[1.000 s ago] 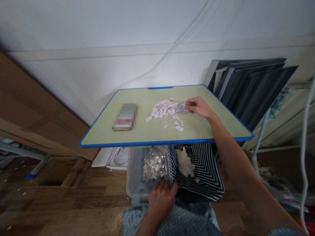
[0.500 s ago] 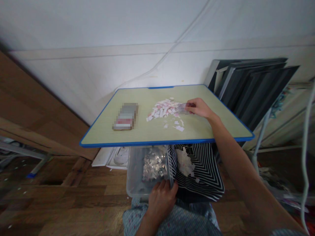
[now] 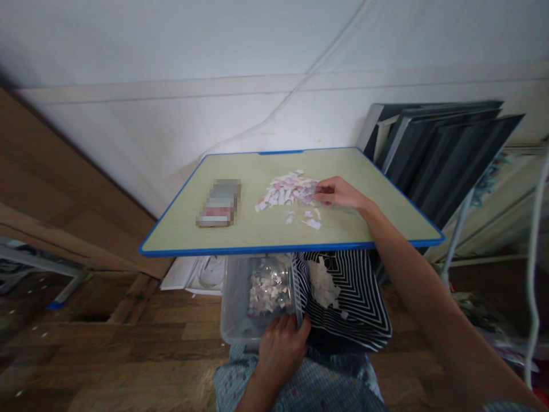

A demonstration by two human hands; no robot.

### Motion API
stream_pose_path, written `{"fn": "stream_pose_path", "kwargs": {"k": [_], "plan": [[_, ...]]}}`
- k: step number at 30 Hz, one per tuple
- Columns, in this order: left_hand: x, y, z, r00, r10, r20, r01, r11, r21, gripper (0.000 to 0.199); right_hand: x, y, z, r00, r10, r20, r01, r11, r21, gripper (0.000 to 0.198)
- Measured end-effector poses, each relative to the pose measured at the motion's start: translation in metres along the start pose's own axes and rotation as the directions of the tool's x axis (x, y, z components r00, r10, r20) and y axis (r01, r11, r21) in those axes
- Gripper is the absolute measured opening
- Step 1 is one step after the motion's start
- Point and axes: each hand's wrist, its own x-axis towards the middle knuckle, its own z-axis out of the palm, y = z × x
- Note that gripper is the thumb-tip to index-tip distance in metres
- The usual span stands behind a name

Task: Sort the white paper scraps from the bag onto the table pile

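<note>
My right hand (image 3: 337, 193) is at the right edge of a pile of torn paper scraps (image 3: 286, 190), white and pinkish, on a small table (image 3: 253, 233) with a blue edge. Its fingers are curled together around some scraps, partly hidden by the hand. Below the table, my left hand (image 3: 283, 342) has its fingers hooked over the near rim of a clear plastic bin (image 3: 235, 312), at its right corner. More scraps (image 3: 269, 290) lie inside that bin. A few loose pieces (image 3: 312, 223) are in front of the pile.
A blurred-out phone-shaped object (image 3: 219, 203) rests on the table's left. Beside the bin is a black-and-white striped bag (image 3: 362, 303) with paper scraps (image 3: 325, 286) on it. Dark flat panels (image 3: 446, 149) lean at the right; cardboard (image 3: 72, 200) stands at the left.
My right hand has moved a little left and down into the edge of the pile, covering scraps that showed at its fingertips. My left hand has stayed on the bin rim.
</note>
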Motion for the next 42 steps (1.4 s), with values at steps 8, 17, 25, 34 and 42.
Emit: {"fn": "stream_pose_path", "kwargs": {"k": [8,17,25,34,42], "plan": [[-0.001,0.000,0.000,1.000,-0.007,-0.008,0.007,1.000,-0.002,0.037,0.006,0.006,0.011,0.996,-0.083,-0.015,0.082,0.995,-0.054,0.022],[-0.001,-0.001,0.003,0.999,-0.002,-0.034,0.002,1.000,-0.002,0.040,0.012,0.003,0.017,0.990,-0.120,-0.073,0.114,0.990,-0.089,0.022],[0.000,0.000,0.002,0.999,0.003,-0.041,-0.003,1.000,-0.005,0.038,0.008,0.003,0.003,0.992,-0.045,-0.114,0.040,0.998,-0.052,0.022],[0.000,0.000,-0.001,1.000,0.002,-0.010,-0.002,1.000,0.008,0.040,0.009,0.003,0.004,0.993,-0.056,-0.106,0.048,0.995,-0.084,0.021],[0.000,-0.001,0.001,1.000,-0.007,-0.006,0.007,1.000,0.007,0.040,0.009,0.005,0.003,0.983,-0.070,-0.171,0.053,0.993,-0.103,0.024]]}}
